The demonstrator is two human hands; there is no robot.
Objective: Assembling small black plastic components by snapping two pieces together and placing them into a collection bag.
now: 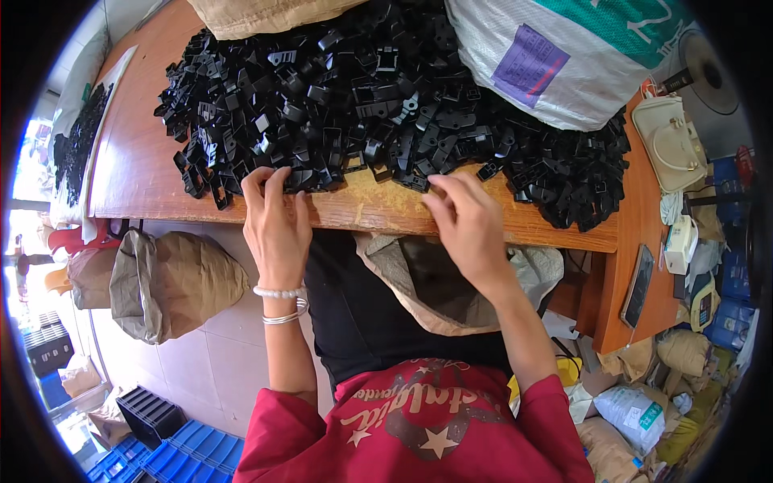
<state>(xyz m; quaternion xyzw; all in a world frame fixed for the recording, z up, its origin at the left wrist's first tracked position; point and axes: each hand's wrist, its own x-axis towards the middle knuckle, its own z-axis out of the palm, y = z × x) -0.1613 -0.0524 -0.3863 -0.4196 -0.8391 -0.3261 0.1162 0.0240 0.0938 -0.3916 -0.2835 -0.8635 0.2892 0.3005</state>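
A wide heap of small black plastic parts (322, 105) covers the far part of the wooden table. At the heap's near edge, my left hand (276, 221) rests with curled fingers, its index finger against the parts and the thumb apart from it. My right hand (467, 221) is farther right over the bare table strip. Its thumb and index finger are apart, and the index fingertip is beside a black plastic part (415, 182). I see nothing held in either hand. Below the table edge, between my arms, an open-mouthed sack (411, 302) hangs near my lap.
A white woven bag (564, 72) and a brown paper sack (266, 16) lie against the heap. On the right are a phone (638, 286), a cream handbag (670, 141) and a fan (708, 72). Brown sacks (189, 278) and blue crates (193, 455) stand left on the floor.
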